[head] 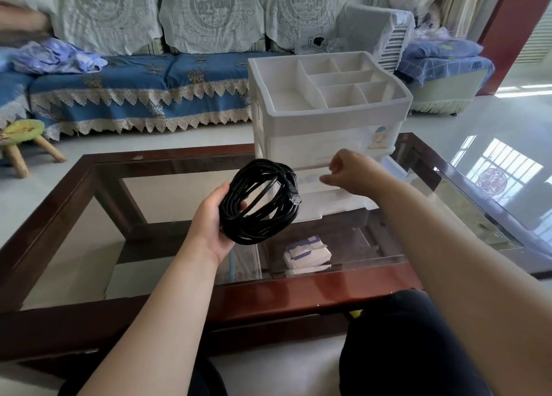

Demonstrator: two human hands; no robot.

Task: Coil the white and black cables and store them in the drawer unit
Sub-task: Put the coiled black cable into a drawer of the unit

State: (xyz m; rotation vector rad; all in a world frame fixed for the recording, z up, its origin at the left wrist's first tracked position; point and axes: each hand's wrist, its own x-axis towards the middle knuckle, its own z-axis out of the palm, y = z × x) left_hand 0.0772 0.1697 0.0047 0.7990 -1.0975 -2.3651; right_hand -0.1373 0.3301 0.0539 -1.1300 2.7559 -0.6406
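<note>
My left hand [210, 216] grips a coiled black cable [260, 204] above the glass table, its clear plug end hanging on the coil's right side. The white plastic drawer unit [328, 118] stands on the table behind the coil, with divided compartments on its top. My right hand [349, 170] is at the front of the unit's drawers, fingers curled at a drawer edge; the frame does not show whether they hold it. The lowest drawer [328, 206] sticks out a little. No white cable shows.
The glass-topped table [179, 168] has a dark wooden frame. A white and blue packet [307, 252] lies on the shelf under the glass. A blue-covered sofa [134, 91] stands behind, a small stool [24, 139] at left. My knees are at the table's near edge.
</note>
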